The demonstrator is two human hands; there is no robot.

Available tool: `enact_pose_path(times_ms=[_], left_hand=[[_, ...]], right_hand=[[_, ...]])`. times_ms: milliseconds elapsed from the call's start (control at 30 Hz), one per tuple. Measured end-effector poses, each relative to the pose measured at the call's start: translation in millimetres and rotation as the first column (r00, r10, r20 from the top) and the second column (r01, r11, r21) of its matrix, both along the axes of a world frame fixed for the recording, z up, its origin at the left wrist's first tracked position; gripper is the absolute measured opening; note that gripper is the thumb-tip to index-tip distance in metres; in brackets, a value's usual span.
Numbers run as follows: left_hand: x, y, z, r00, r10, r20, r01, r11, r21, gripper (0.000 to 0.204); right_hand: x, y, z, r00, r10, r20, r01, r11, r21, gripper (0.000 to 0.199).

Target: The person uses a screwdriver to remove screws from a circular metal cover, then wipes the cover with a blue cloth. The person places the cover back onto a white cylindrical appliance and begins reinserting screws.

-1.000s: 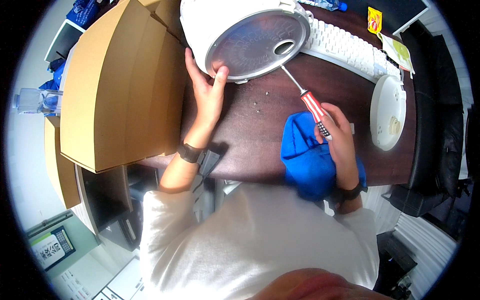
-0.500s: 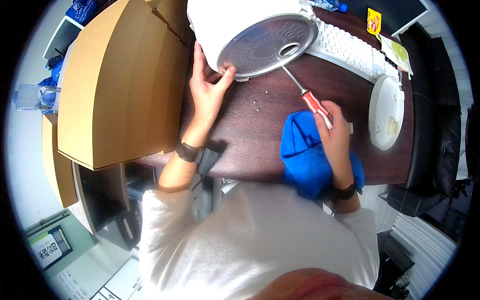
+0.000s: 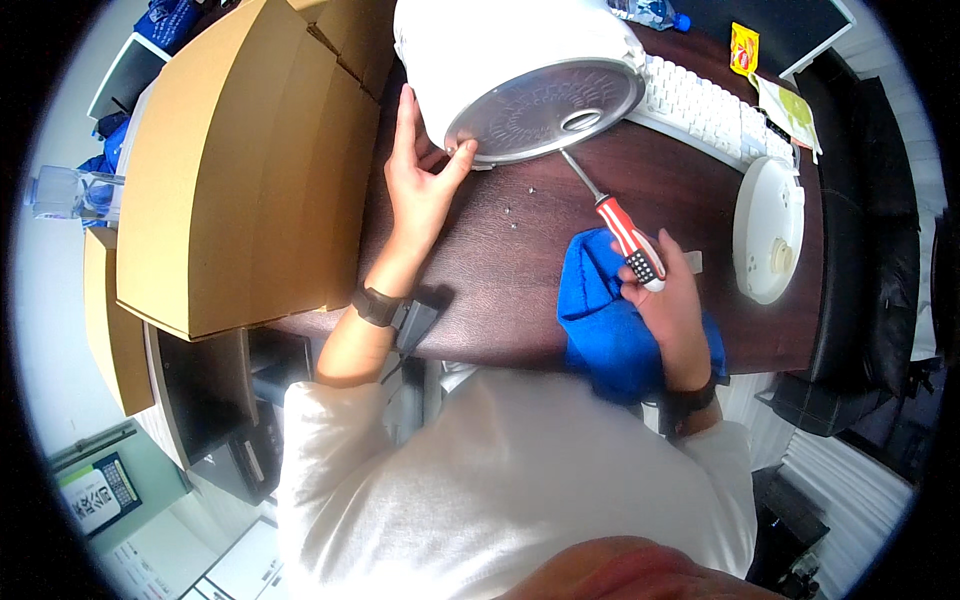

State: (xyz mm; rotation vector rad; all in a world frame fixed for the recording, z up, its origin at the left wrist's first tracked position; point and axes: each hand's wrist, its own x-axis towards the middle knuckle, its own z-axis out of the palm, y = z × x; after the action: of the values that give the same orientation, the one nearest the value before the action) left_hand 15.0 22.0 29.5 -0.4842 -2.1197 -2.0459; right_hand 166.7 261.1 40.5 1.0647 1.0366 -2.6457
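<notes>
My left hand (image 3: pixel 420 185) lies open against the rim of the tipped white round appliance (image 3: pixel 520 70), thumb on its grey metal base plate (image 3: pixel 545 108). My right hand (image 3: pixel 672 305) closes around the red-and-white striped screwdriver (image 3: pixel 612 215), its tip just under that plate, over a blue cloth (image 3: pixel 610 320) on the dark brown bench (image 3: pixel 500 280). Tan cardboard boxes (image 3: pixel 245 170) stand left; a yellow packet (image 3: pixel 742 48) and a pale green packet (image 3: pixel 790 110) lie at the far right by the white keyboard (image 3: pixel 700 105).

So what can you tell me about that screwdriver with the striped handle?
The screwdriver has a red-and-white striped handle with a black end and a thin bare metal shaft. The right hand grips the handle end. It slants up and left over the dark wooden desk, its tip at the edge of the white appliance's grey metal underside.
</notes>
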Motion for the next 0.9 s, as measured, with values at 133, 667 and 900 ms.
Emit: enact_pose_path(times_ms=[133,667,900], left_hand=[[-2.3,-1.4,-4.4,0.999,0.026,-0.046,-0.030,0.996,-0.078,0.074],[-0.8,-4.4,-15.8,0.985,0.164,-0.051,-0.166,0.985,-0.038,0.066],[1.2,-0.3,-16.0,0.986,0.166,-0.022,-0.164,0.983,0.081,0.057]], right_hand=[[4.7,12.5,-16.1,0.982,0.149,-0.114,-0.151,0.989,-0.009,0.041],[4.8,-8.7,-12.3,0.976,0.158,-0.150,-0.017,0.743,0.669,0.032],[4.6,-0.4,-22.1,0.963,-0.003,-0.268,0.043,0.989,0.142,0.031]])
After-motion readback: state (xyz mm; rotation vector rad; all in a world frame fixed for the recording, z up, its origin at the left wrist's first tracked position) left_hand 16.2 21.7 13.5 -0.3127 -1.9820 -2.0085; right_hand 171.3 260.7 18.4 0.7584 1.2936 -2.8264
